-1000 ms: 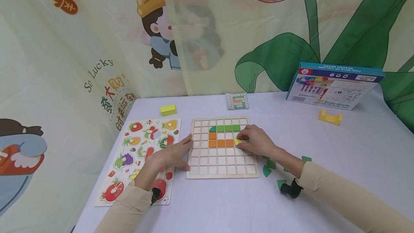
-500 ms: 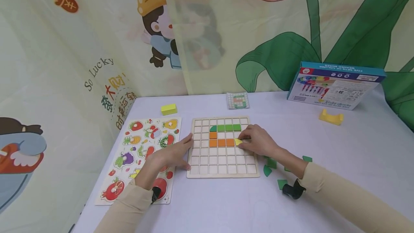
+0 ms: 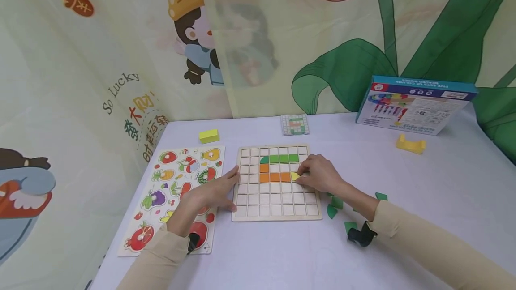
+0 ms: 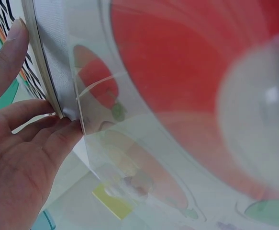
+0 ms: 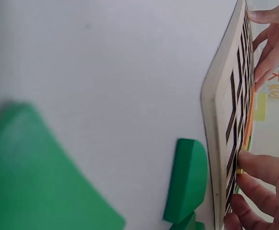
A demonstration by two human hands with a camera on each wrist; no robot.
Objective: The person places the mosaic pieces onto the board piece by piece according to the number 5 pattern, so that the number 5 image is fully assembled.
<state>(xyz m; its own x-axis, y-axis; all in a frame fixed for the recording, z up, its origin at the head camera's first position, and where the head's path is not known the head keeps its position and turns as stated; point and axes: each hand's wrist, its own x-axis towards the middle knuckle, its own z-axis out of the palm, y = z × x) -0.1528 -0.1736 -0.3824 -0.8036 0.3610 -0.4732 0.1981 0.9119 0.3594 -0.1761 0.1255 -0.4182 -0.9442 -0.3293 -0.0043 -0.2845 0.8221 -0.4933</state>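
Observation:
A wooden grid board [image 3: 278, 212] lies on the white table in the head view. My left hand [image 3: 213, 194] rests against its left edge, fingers extended and thumb near the lower left corner. With thumb and fingertips, my right hand [image 3: 322, 174] pinches a small yellow tile [image 3: 294, 176] at a cell just right of the orange row [image 3: 275, 177]. Its exact seating in the cell is hidden by the fingers. Green tiles [image 3: 284, 159] form a row higher up, with a rounded darker green piece [image 3: 264, 159] at its left end. The right wrist view shows the pinching fingers [image 5: 263, 167] from the side.
Loose green pieces [image 3: 337, 202] lie under and beside the right forearm. A fruit puzzle board [image 3: 135, 218] is under the left arm. Behind stand a yellow block [image 3: 208, 136], a pattern card [image 3: 294, 125], a yellow notched piece [image 3: 410, 144] and a printed box [image 3: 415, 106].
The right hand stays at the same cell, and the yellow tile shifts very slightly under its fingertips. The left hand keeps its place. The whole head view drifts a little.

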